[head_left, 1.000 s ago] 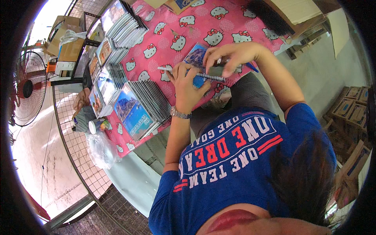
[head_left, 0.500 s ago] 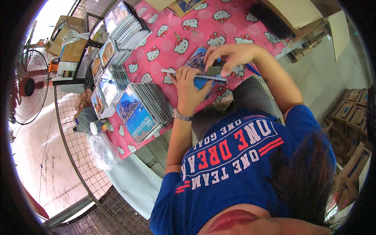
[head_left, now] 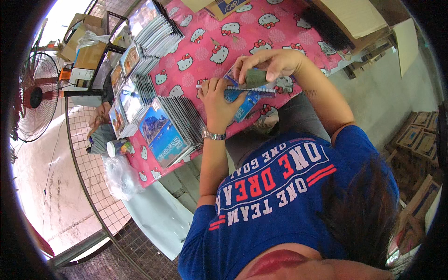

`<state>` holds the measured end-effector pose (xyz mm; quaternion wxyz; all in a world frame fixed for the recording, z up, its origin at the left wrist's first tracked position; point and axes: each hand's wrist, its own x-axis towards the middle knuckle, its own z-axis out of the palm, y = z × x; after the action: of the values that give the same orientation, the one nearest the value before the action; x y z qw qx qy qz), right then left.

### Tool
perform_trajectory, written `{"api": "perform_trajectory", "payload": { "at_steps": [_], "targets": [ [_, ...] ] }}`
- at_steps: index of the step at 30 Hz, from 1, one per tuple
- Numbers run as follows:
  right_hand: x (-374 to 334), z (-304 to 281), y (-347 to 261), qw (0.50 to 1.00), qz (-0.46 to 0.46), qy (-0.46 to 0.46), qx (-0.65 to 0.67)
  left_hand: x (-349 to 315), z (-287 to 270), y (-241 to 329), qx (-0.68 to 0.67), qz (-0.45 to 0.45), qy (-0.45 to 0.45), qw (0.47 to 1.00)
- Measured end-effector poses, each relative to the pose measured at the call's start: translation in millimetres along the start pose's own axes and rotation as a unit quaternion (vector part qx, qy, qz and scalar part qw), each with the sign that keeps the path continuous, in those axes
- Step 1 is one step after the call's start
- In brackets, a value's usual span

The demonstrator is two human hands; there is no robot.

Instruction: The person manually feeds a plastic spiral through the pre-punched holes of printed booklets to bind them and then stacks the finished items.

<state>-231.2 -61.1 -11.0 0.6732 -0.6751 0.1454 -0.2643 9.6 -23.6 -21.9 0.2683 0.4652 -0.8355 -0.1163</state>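
Observation:
A spiral notebook [head_left: 246, 107] with a blue picture cover lies at the table's near edge, its wire-bound spine running crosswise. My left hand [head_left: 218, 101] is closed over the left part of that spine, thumb along the cover. My right hand [head_left: 273, 64] pinches a small dark green block [head_left: 255, 78] between thumb and fingers, just above the spine. Whether the block touches the spine, I cannot tell. A thin dark wire coil [head_left: 303, 92] sticks out past the spine's right end. Parts of the cover are hidden beneath my hands.
Several stacks of spiral notebooks [head_left: 161, 130] stand on the left of the pink patterned tablecloth [head_left: 205, 37]. A dark bristly heap [head_left: 322, 30] lies at the far right beside a cardboard box [head_left: 350, 21]. Another person's hand [head_left: 99, 115] and a white-lidded jar [head_left: 112, 148] are at the left edge.
My right hand has shifted slightly left and tilted the green block, so more of its face shows. The left hand stays on the spine.

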Motion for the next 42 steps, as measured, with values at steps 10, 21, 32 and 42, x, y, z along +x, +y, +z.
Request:
{"api": "perform_trajectory", "payload": {
  "at_steps": [10, 21, 32, 42],
  "targets": [
    [-19, 2, 0, 0.985, 0.08, 0.068, -0.134, -4, 7, 15, -0.049, 0.027, 0.015, 0.998],
    [13, -7, 14, 0.99, 0.054, 0.019, -0.129, -8, -8, -9, -0.079, -0.041, 0.052, 0.995],
    [30, -2, 18, 0.995, -0.049, -0.033, 0.084, -9, -9, -7, -0.177, -0.11, 0.025, 0.978],
    [-89, -67, 138, 0.703, 0.137, 0.543, -0.438, -18, 6, -13, -0.334, -0.201, 0.144, 0.91]
  ]
}}
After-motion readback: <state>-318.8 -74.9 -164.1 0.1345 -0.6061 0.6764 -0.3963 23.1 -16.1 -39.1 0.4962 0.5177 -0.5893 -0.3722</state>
